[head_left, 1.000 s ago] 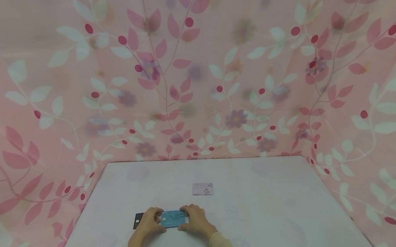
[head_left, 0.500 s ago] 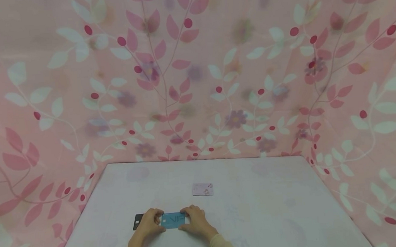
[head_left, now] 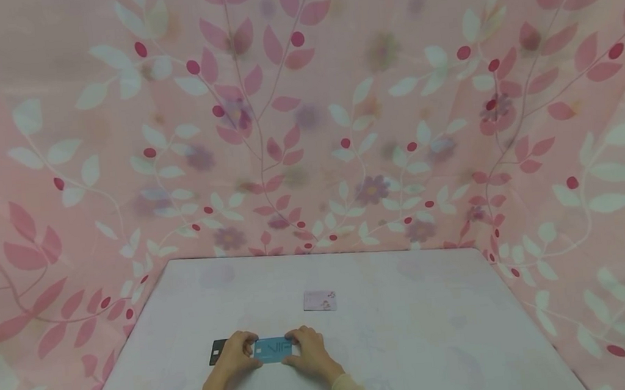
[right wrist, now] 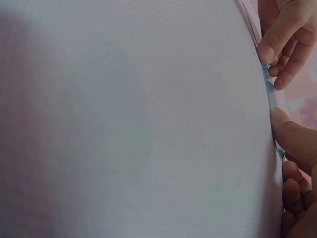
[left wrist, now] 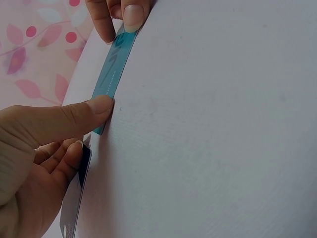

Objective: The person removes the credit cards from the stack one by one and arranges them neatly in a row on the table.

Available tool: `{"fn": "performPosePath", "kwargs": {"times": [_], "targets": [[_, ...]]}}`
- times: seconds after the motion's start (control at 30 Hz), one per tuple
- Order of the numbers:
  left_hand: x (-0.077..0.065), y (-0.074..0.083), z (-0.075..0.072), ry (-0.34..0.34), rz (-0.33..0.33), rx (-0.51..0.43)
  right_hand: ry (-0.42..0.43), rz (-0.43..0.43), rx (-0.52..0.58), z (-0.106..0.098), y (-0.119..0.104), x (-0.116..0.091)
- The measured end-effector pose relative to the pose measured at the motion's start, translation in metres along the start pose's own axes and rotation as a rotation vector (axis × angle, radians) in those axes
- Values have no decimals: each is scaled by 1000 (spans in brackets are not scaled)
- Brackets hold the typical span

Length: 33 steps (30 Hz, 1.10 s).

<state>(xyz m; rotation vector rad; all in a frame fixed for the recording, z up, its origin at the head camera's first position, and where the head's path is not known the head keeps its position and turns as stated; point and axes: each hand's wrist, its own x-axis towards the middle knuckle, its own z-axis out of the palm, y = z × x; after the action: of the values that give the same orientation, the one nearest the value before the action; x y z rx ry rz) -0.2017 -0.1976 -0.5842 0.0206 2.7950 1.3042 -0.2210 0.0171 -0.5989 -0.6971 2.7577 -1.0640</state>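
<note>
A blue card (head_left: 272, 350) with large letters and a small pale square on it lies crosswise between both hands in the head view. My left hand (head_left: 235, 351) pinches its left end, the thumb on the near edge and fingers at the far edge. At the other end, my right hand (head_left: 309, 349) grips it the same way. In the left wrist view the blue card (left wrist: 111, 74) sits at or just above the white surface; I cannot tell if it touches. A black card (head_left: 217, 350) lies left of it, partly hidden by my left hand.
A pale card (head_left: 319, 300) with a reddish flower print lies farther back on the white tabletop (head_left: 421, 321). Pink leaf-patterned cloth (head_left: 307, 128) hangs behind the table and at both sides.
Both hands keep their hold on the blue card with hardly any movement. The whole head view has shifted slightly, with the table a little lower in the picture.
</note>
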Motion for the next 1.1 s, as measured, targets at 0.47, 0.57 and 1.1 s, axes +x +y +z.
{"fn": "performPosePath", "kwargs": {"times": [0.47,0.57,1.1], "targets": [[-1,-1,0,4,18,6,17,-22,-9,4,3,-2],[0,-1,1,6,19,2,23,-36,-20,4,4,-2],[-1,-1,1,14,33,0,25,-30,-2,2,2,-3]]}}
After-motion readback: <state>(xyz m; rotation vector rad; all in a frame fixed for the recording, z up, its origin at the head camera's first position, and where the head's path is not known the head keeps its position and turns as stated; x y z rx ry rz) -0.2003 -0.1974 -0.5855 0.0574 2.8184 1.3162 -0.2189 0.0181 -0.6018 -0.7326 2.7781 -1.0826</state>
